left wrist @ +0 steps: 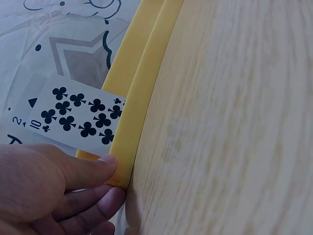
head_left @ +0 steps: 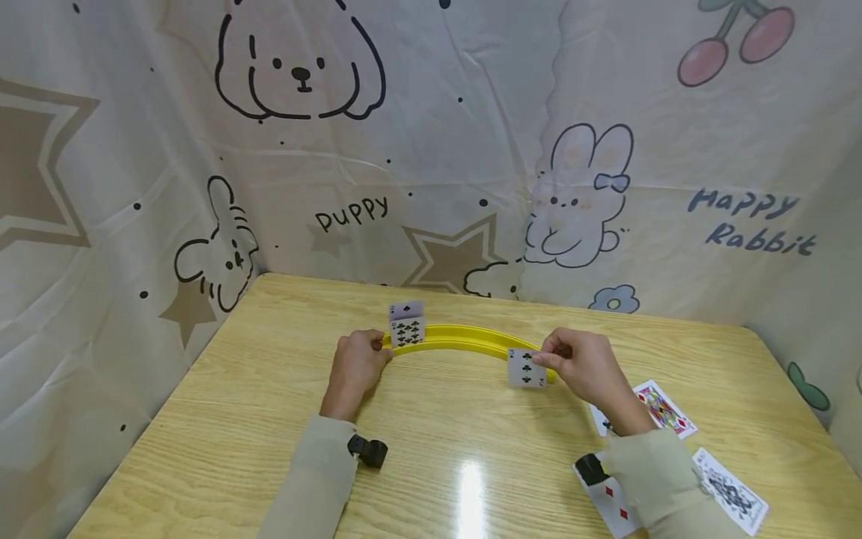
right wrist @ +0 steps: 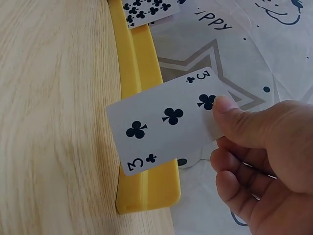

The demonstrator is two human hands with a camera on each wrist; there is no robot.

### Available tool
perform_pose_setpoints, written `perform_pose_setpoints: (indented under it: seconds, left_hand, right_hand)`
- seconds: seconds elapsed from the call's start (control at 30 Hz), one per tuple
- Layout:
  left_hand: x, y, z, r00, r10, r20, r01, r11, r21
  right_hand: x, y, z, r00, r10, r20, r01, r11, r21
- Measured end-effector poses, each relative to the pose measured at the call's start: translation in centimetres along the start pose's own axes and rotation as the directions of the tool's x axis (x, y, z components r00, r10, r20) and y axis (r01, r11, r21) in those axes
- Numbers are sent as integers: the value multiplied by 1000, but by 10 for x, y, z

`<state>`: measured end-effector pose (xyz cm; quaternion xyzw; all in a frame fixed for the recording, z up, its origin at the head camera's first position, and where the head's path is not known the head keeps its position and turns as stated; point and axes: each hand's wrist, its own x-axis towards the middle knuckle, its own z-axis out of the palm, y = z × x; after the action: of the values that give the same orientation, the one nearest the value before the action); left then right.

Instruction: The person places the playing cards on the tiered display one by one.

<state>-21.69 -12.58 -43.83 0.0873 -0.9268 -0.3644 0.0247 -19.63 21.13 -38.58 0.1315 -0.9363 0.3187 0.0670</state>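
A curved yellow card holder (head_left: 465, 337) lies on the wooden table. At its left end my left hand (head_left: 359, 367) pinches the rim, thumb on the front face. Close by, the ten of clubs (left wrist: 78, 115) stands in the groove, with a two of spades (head_left: 406, 308) behind it, its top showing above. My right hand (head_left: 586, 363) pinches the three of clubs (right wrist: 168, 122) between thumb and fingers. That card is tilted in front of the holder's right end; whether it touches the holder I cannot tell.
Right of the holder, loose cards lie on the table (head_left: 256, 434): a red face card of diamonds (head_left: 663, 408), a joker-like black-and-white card (head_left: 730, 490), a diamond card (head_left: 609, 498) partly under the right wrist, and another mostly hidden card. A printed curtain (head_left: 444, 150) borders the table's far edge.
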Motion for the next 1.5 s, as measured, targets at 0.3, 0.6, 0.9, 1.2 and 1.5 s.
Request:
perform_pose_setpoints:
  seconds: [0.3,0.6,0.9,1.2,1.5]
  left_hand:
    - [0,0,1,1000,10,-2,-10,1000,2]
    - [-1,0,0,1000,17,-2,-17,1000,6]
    - [-2,1,0,1000,10,-6,-10,1000,1]
    - [-2,2,0,1000,-4,-7,4,1000,3]
    - [-1,2,0,1000,-5,-8,5,1000,4]
  right_hand:
    - [8,-5,8,999,-25,-48,26,999,25]
    - [20,-9,16,997,-26,-77,31,998,59]
    - [29,-16,23,995,-43,-89,51,995,85]
    - [39,-24,29,995,-25,-93,35,993,112]
    - [47,-31,34,996,-20,-84,32,990,138]
